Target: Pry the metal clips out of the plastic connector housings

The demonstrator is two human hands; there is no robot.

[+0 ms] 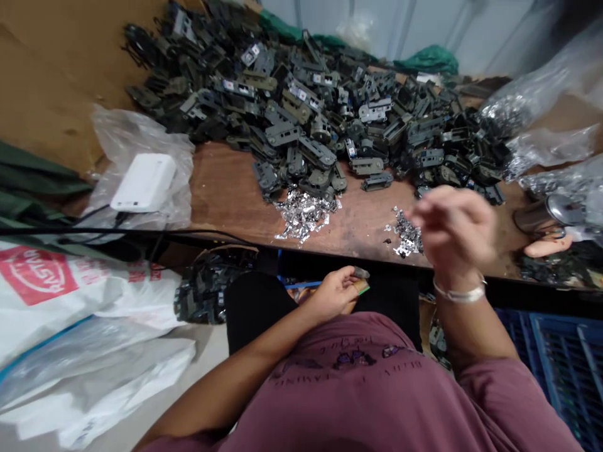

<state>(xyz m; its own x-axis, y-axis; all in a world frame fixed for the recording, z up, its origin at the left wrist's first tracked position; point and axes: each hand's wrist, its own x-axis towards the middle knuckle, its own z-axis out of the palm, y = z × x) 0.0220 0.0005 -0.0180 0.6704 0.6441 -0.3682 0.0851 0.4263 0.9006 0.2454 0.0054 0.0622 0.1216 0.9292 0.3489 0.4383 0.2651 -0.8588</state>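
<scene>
My left hand (335, 292) rests low over my lap, its thumb and fingers closed on a small dark part (361, 273). Raised above the right side of the table edge is my right hand (455, 229), blurred by motion, so its fingers and anything in them cannot be made out. Just left of it lies a small pile of shiny metal pieces (407, 235). A larger pile of silvery pieces (306, 216) sits on the brown table (221, 188). Behind both spreads a big heap of dark grey metal parts (306, 119).
On the left, a white box-shaped device (145, 182) lies on clear plastic, with a black cable along the table edge. A metal cup (549, 216) and plastic bags (556, 147) stand right. Below are a container of dark parts (210, 285) and a blue crate (570, 358).
</scene>
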